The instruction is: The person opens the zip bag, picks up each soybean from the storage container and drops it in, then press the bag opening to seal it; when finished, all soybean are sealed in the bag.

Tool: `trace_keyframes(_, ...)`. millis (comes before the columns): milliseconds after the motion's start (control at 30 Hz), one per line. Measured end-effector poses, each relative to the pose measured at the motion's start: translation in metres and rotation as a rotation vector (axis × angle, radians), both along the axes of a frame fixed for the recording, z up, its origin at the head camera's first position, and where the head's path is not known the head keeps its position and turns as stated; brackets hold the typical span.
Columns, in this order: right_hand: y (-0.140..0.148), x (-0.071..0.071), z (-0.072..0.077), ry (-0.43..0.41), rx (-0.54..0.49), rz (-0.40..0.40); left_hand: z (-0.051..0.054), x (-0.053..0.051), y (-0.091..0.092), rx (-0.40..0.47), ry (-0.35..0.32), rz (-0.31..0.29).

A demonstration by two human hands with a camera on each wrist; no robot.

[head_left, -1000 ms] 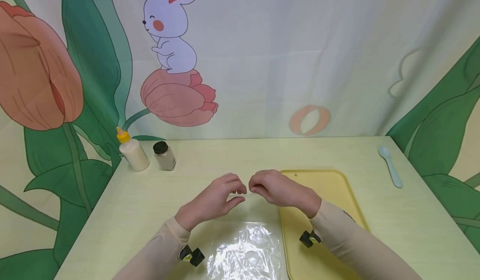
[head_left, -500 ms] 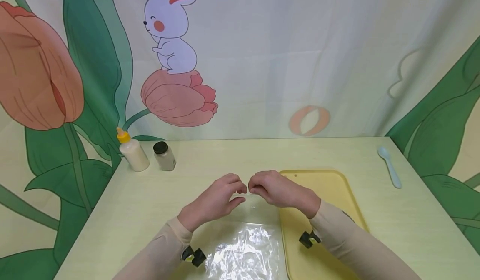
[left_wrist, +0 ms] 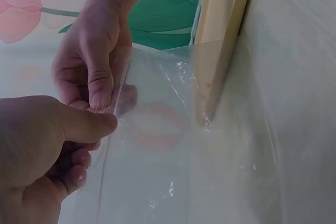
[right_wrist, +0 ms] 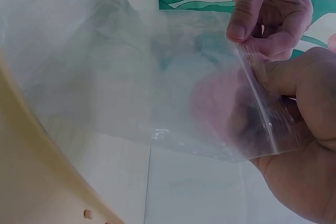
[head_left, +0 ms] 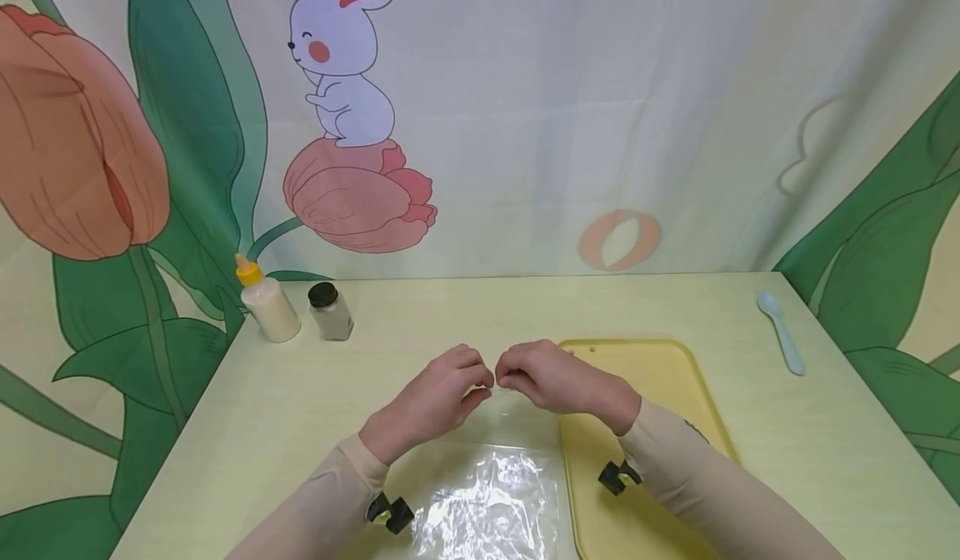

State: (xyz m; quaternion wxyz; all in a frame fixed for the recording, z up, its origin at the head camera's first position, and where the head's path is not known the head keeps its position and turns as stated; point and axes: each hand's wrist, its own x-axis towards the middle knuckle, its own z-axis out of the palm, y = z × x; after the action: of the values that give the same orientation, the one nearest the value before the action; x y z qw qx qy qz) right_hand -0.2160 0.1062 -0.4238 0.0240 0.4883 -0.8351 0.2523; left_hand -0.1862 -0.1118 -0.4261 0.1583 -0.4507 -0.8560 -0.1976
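A clear plastic bag (head_left: 487, 497) hangs down toward the table from both hands; its upper edge has a zip-like strip. The left hand (head_left: 431, 397) pinches that edge between thumb and fingers, seen close in the left wrist view, where the bag (left_wrist: 157, 129) spreads to the right. Close beside it, the right hand (head_left: 562, 381) grips the same edge. In the right wrist view the right hand's (right_wrist: 310, 108) fingers show through the film of the bag (right_wrist: 173, 87), and the left hand's (right_wrist: 273, 14) thumb lies on the strip.
A yellow tray (head_left: 675, 377) lies under the right forearm. At the back left stand a bottle with a yellow nozzle (head_left: 272, 308) and a black-lidded jar (head_left: 331, 314). A pale blue spoon (head_left: 782, 335) lies at the right. Behind the table hangs a printed curtain (head_left: 510, 127).
The left thumb has risen toward the left fingers, narrowing the gap between them. The right hand has hardly moved.
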Motion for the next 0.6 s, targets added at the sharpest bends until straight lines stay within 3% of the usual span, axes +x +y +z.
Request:
trace_keyframes(367, -0.0006, -0.0001, 0.0023, -0.023, 0.025, -0.043, -0.0035, 0.0007, 0.0021, -0.041, 0.195, -0.063)
trace_keyframes(600, 0.0021, -0.0039, 0.0048, 0.009, 0.047, -0.141, -0.0045, 0.0040, 0.0044, -0.070, 0.213, -0.099)
